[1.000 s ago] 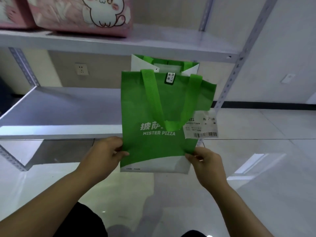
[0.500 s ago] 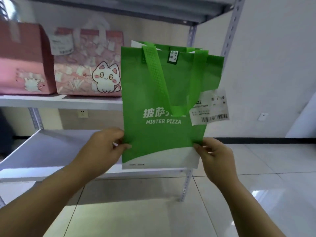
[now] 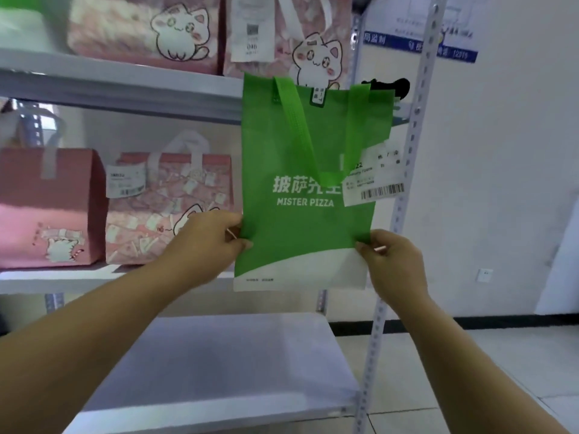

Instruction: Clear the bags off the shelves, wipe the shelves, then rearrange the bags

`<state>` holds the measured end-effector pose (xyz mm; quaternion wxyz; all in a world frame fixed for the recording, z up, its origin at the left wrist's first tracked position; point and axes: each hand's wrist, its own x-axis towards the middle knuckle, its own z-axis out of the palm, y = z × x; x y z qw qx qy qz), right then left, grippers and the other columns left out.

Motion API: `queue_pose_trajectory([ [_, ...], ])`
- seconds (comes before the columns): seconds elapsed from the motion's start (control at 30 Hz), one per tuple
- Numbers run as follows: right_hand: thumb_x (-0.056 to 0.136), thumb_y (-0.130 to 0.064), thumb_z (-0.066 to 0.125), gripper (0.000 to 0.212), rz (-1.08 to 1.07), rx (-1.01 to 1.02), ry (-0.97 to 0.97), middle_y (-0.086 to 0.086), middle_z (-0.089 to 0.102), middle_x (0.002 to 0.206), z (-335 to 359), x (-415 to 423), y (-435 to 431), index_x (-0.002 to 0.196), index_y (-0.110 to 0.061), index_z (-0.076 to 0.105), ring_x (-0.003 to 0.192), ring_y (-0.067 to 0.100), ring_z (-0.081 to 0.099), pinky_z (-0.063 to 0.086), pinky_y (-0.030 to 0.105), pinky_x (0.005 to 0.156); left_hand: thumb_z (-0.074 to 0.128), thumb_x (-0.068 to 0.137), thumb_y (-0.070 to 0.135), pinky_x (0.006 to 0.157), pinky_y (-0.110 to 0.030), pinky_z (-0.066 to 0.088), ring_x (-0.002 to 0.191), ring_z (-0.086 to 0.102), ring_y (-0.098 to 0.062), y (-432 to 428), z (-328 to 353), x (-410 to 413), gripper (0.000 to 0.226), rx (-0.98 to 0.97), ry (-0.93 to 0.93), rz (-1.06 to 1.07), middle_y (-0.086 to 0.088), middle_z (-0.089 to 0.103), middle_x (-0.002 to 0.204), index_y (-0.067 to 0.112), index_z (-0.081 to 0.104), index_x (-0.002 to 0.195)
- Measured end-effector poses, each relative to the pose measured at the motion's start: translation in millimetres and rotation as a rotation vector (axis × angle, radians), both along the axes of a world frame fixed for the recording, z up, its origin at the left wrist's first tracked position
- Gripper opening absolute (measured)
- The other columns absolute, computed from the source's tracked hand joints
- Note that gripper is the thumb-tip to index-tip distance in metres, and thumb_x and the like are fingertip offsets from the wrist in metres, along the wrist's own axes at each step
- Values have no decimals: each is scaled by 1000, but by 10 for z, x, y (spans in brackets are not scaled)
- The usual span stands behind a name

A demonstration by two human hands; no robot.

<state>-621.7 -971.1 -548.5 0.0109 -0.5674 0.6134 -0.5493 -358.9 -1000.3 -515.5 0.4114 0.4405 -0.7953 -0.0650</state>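
Up it's gone in front of the shelf rack (image 3: 125, 100), the green Mister Pizza tote (image 3: 307, 233) now held flat before the upper shelf's edge, looking light and floppy, left hand (image 3: 203, 245) and right hand (image 3: 396, 266) each with its grip pinched on a lower side edge, handles (image 3: 294, 133) the surer hold.

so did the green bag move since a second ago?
Yes, upward: the green bag is now clear above the empty shelf, whose front edge it overlapped before.
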Motion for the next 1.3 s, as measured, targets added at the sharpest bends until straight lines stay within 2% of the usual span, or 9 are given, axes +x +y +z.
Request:
queue_pose_trajectory([
  [0.1, 91, -19, 56, 16, -40, 48, 17, -7, 63, 83, -53, 0, -229, 99, -21, 70, 80, 19, 59, 47, 30, 70, 65, 85, 12, 70, -28, 43, 75, 57, -17, -231, -26, -60, 3, 10, -35, 11, 1, 62, 80, 15, 65, 84],
  [0.2, 91, -19, 55, 17, -62, 86, 8, -6, 64, 86, -134, -1, -438, 100, -22, 70, 84, 21, 60, 50, 33, 74, 63, 86, 11, 67, -25, 41, 72, 55, -14, -484, -125, -118, 5, 40, -35, 24, 4, 59, 78, 13, 67, 88],
  [0.43, 93, -20, 52, 20, -108, 163, 26, -8, 61, 79, -266, 15, -876, 102, -22, 69, 70, 8, 54, 46, 26, 61, 66, 84, 16, 68, -28, 45, 79, 57, -22, -1010, -392, -182, 9, 116, -35, 53, -7, 65, 85, 7, 66, 86],
  [0.53, 94, -22, 50, 20, -141, 192, 14, -8, 61, 81, -297, 2, -1050, 106, -22, 66, 72, 10, 55, 44, 26, 59, 68, 83, 20, 63, -25, 41, 76, 57, -19, -1159, -433, -207, 11, 120, -22, 75, -3, 64, 80, 12, 66, 88],
  [0.67, 93, -27, 53, 21, -186, 227, 29, -4, 61, 87, -290, -17, -1263, 110, -18, 63, 78, 18, 57, 45, 30, 64, 69, 82, 26, 49, -20, 31, 59, 47, -7, -1358, -443, -233, 21, 117, -47, 154, 7, 52, 63, 18, 54, 69],
  [0.77, 92, -31, 54, 18, -240, 278, 62, 1, 64, 89, -284, -32, -1401, 102, -17, 62, 77, 22, 58, 50, 34, 68, 70, 82, 25, 55, -25, 36, 64, 53, -17, -1503, -456, -271, 19, 113, -42, 191, -1, 56, 67, 11, 60, 74],
  [0.93, 92, -28, 54, 16, -261, 311, 87, 4, 63, 85, -274, -34, -1519, 96, -14, 60, 75, 22, 56, 47, 32, 65, 67, 84, 23, 68, -31, 48, 77, 60, -25, -1640, -460, -370, 20, 133, -69, 236, -11, 64, 85, 4, 64, 88],
  [1.13, 91, -35, 54, 24, -301, 352, 141, 1, 65, 94, -214, -62, -1488, 109, -19, 60, 82, 22, 59, 49, 32, 70, 68, 83, 25, 63, -29, 41, 72, 55, -25, -1613, -421, -390, 24, 133, -60, 296, -7, 55, 73, 2, 61, 83],
  [1.3, 93, -36, 51, 30, -334, 323, 219, 1, 65, 104, -84, -58, -1344, 117, -20, 58, 87, 22, 60, 51, 33, 73, 65, 85, 30, 69, -29, 44, 78, 58, -28, -1454, -275, -292, 30, 104, -28, 304, -15, 65, 93, 2, 64, 96],
])
